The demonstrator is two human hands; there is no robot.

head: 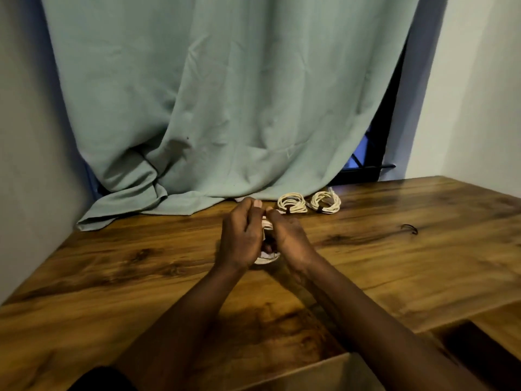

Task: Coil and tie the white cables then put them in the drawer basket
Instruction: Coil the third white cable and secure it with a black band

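At the middle of the dark brown wooden table (pixel 141 263), the left hand (pixel 242 238) and the right hand (pixel 287 235) were pressed closely together. The fingers of both were curled around a small white cable coil (pixel 266 258). The coil stood between the two palms, and only its lower edge and a few strands near the thumbs were visible. Whether it touched the table could not be told.

At about 1 o'clock from the hands, two other white cable coils lay flat on the table: the left tied coil (pixel 292 204) and the right tied coil (pixel 325 202). They were just beside each other, each bound with a dark band on its near side. At about 3 o'clock from the hands, well apart, a thin black tie (pixel 410 229) lay alone on the wood. A pale green cloth curtain (pixel 225 94) hung at 12 o'clock, and its hem rested on the far side of the table.
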